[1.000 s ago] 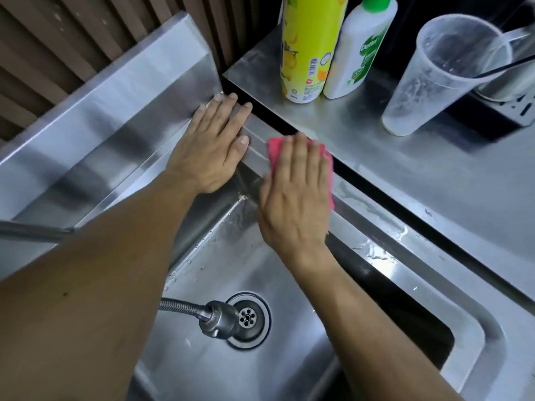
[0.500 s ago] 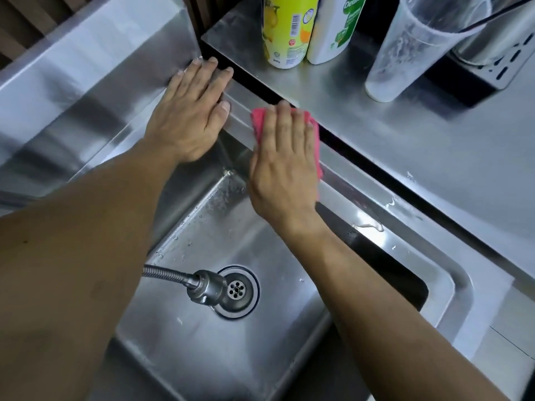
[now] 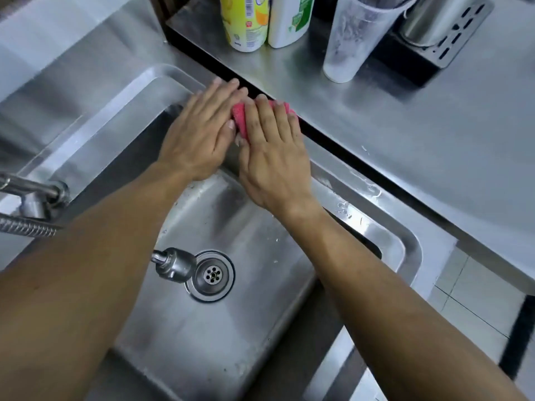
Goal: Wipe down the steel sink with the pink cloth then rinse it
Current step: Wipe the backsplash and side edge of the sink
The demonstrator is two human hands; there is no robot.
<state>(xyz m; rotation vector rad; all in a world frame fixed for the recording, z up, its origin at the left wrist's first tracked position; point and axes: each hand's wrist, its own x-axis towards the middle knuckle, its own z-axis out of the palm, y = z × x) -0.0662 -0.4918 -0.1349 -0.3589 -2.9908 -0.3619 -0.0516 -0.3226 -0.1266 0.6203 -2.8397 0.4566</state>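
The steel sink (image 3: 402, 244) fills the middle of the view, with a round drain (image 3: 213, 275) in its wet basin. On the sink's far right rim lies the pink cloth (image 3: 240, 120), mostly covered. My right hand (image 3: 275, 153) presses flat on the cloth with straight fingers. My left hand (image 3: 202, 131) lies flat beside it on the rim, fingers straight, its thumb side touching the cloth's left edge. A faucet head (image 3: 173, 264) on a flexible hose hangs over the basin next to the drain.
On the steel counter (image 3: 419, 117) to the right stand a yellow bottle (image 3: 244, 21), a white bottle (image 3: 289, 18), a cloudy plastic cup (image 3: 354, 39) and a steel utensil holder (image 3: 440, 27). The faucet base (image 3: 34, 195) sits at the left rim.
My left hand has slid right along the rim until it meets the cloth. My right hand stays pressed on the cloth. The camera has tilted down, showing more basin.
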